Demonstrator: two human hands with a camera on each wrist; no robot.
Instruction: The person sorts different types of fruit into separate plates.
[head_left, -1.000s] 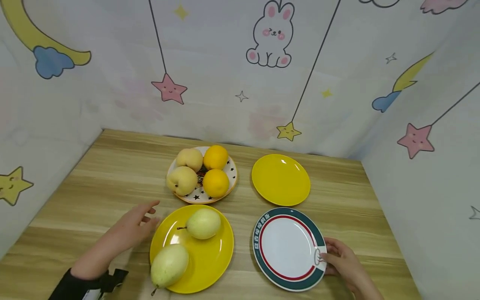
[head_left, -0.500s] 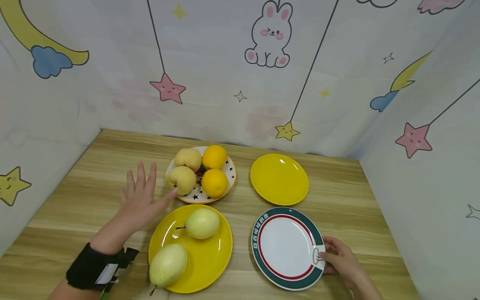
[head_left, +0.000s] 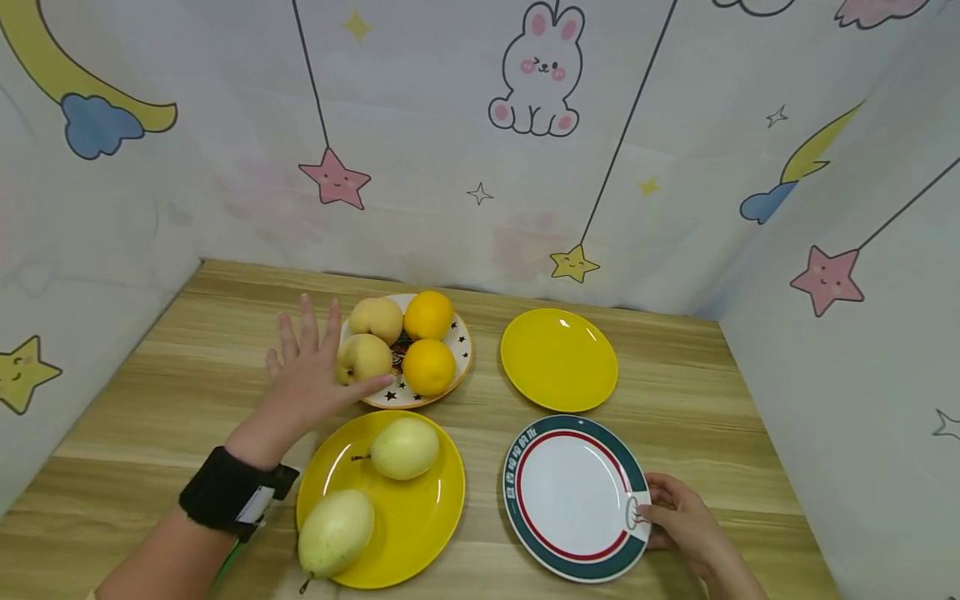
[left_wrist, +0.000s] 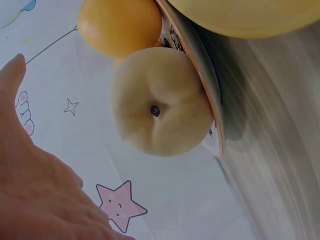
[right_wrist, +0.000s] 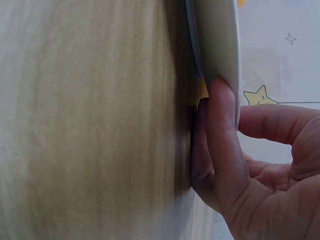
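Note:
My left hand (head_left: 307, 383) hovers with fingers straight and spread, by the left side of a star-patterned plate (head_left: 459, 350). On that plate sit two pale peaches, the front peach (head_left: 367, 357) close to my thumb and the rear peach (head_left: 377, 320) behind it, with a front orange (head_left: 429, 367) and a rear orange (head_left: 429, 315). The left wrist view shows the front peach (left_wrist: 160, 100) apart from the palm. Thumb and fingers of my right hand (head_left: 686, 521) pinch the right rim of a white plate with a green border (head_left: 573, 496); fingers go beneath the rim (right_wrist: 217, 45).
A large yellow plate (head_left: 408, 542) lies front left, bearing a small pear (head_left: 405, 448) and a bigger pear (head_left: 335, 533). Behind the white plate lies a smaller yellow plate (head_left: 558, 358). A printed cloth wall (head_left: 420, 233) bounds the wooden table (head_left: 157, 392) behind and at the sides.
My left hand has spread its fingers and moved forward and right, from beside the large yellow plate to the star-patterned plate. My right hand keeps its pinch on the white plate.

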